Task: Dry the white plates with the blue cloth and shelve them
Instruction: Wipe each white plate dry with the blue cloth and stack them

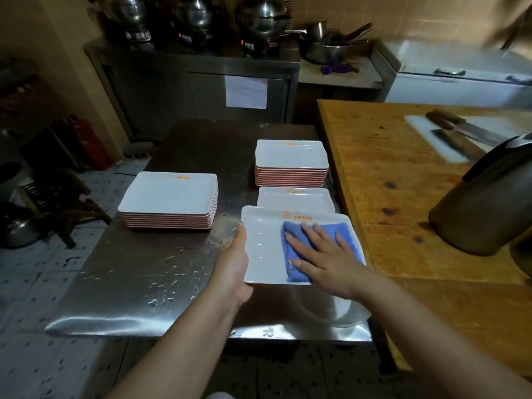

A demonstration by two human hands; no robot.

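A white rectangular plate (262, 249) with an orange logo is held above the wet steel table (138, 272). My left hand (234, 263) grips its left edge. My right hand (322, 254) lies flat, fingers spread, pressing the folded blue cloth (345, 228) onto the plate's right half. Just behind it lies another single white plate (293, 198). A stack of several white plates (290, 159) stands farther back on the right. A second stack of white plates (169, 197) stands to the left.
A wooden table (388, 168) adjoins on the right, with a dark jug (483, 208), a white cutting board (443, 142) and two cleavers (466, 133). Water drops cover the steel table's front. A steel cabinet (201, 87) with pots stands behind.
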